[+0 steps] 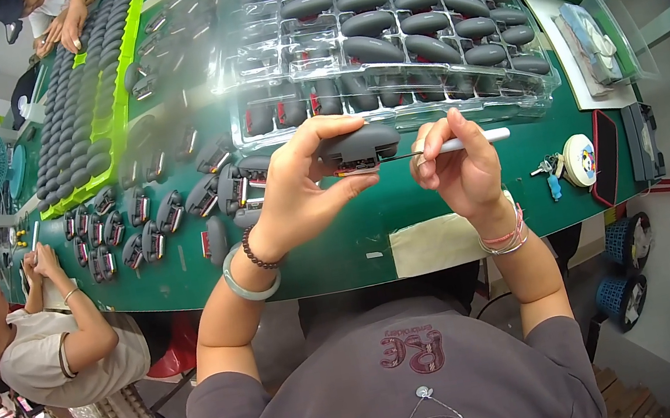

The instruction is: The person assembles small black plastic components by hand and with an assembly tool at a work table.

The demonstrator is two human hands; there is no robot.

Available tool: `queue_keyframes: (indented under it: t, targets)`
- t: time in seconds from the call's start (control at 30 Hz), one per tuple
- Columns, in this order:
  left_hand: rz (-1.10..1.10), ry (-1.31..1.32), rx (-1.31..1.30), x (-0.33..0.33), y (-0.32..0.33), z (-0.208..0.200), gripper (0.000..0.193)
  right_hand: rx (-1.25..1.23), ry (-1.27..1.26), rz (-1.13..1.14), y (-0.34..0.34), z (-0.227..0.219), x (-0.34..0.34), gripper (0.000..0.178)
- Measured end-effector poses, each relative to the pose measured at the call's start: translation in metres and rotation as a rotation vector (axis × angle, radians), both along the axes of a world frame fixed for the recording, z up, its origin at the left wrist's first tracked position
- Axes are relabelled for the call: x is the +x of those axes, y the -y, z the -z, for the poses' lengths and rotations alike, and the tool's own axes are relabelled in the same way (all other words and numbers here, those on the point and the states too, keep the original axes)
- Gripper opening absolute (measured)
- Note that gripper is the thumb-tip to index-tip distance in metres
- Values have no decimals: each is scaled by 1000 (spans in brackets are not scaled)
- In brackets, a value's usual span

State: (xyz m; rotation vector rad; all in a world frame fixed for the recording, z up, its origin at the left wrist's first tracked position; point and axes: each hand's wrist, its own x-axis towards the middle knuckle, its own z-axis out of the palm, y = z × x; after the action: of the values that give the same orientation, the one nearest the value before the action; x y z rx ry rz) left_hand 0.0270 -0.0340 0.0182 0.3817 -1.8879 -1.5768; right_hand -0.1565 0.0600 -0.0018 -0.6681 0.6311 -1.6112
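Head view: rounded dark-grey plastic device (360, 145) was held above green tabletop (334, 253)

I saw the left hand (295, 184) pinch the device between thumb and fingers while the right hand (466, 169) gripped a slim white-handled tool (483, 137), its thin tip at the device's edge. Farther off, a clear plastic tray (512, 104) held rows of rounded grey pieces (432, 48).
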Motion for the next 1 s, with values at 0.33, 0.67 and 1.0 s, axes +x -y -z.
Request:
queue_keyframes:
  t: [0.33, 0.67, 1.0]
  targets:
    - [-54, -38, -67, 1, 0, -1, 47, 125, 206, -147, 6, 4, 0, 46]
    - [-69, 23, -15, -1, -1, -2, 49, 222, 290, -166, 6, 5, -2, 48]
    - [-48, 48, 136, -2, 0, 0, 52, 6, -119, 102, 0, -2, -1, 49]
